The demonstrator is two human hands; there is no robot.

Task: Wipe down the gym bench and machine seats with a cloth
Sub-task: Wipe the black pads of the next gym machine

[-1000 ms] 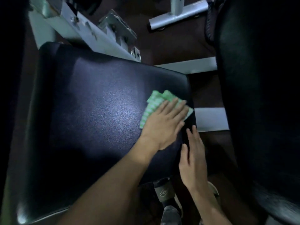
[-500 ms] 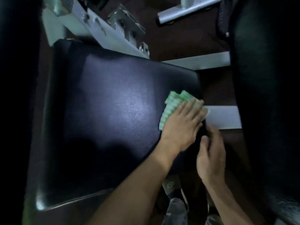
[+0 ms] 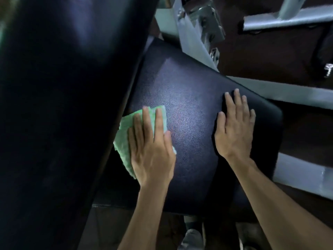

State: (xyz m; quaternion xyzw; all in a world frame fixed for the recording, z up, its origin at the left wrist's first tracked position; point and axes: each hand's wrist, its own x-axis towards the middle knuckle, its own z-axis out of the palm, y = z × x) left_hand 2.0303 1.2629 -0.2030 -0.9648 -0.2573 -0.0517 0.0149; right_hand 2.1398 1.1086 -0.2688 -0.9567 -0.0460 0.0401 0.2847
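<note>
A dark padded machine seat [image 3: 189,98] fills the middle of the head view. My left hand [image 3: 151,147] lies flat on a green-and-white cloth [image 3: 124,139] and presses it onto the seat's left side, right beside a tall dark back pad [image 3: 63,105]. The cloth sticks out to the left of and beyond the fingers; part of it is hidden under the palm. My right hand [image 3: 234,127] rests flat with spread fingers on the seat's right part, holding nothing.
A grey metal frame with a bolted bracket [image 3: 203,20] rises behind the seat. Grey frame bars [image 3: 288,92] run along the right over a dark brownish floor. A shoe [image 3: 192,237] shows below the seat's front edge.
My left hand has slid the cloth from the seat's right edge across to its left side. My right hand has come up from beside the seat and now lies flat on it. The view has swung.
</note>
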